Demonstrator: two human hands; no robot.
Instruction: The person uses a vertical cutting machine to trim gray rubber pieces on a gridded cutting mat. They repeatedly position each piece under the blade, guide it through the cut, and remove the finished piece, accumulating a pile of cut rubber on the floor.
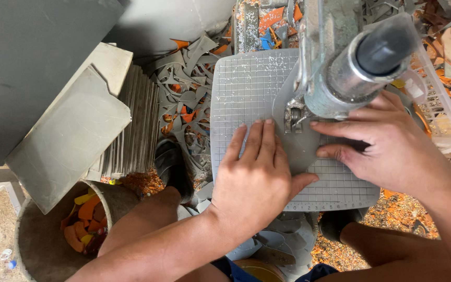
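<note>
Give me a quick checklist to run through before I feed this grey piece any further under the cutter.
1. Left hand flat on the grey sheet piece: ok, palm and fingers press it down.
2. Right hand steadying the piece: ok, fingertips rest on its right side.
3. Fingers away from the cutting head: not ok, both hands' fingertips sit close beside it.
4. Piece lying flat on the gridded work plate: ok, no lifted edge visible.
5. Plate free of debris: not ok, pale chips scattered on it.
6. Blade condition: cannot tell, hidden by the machine's cylinder.
</note>
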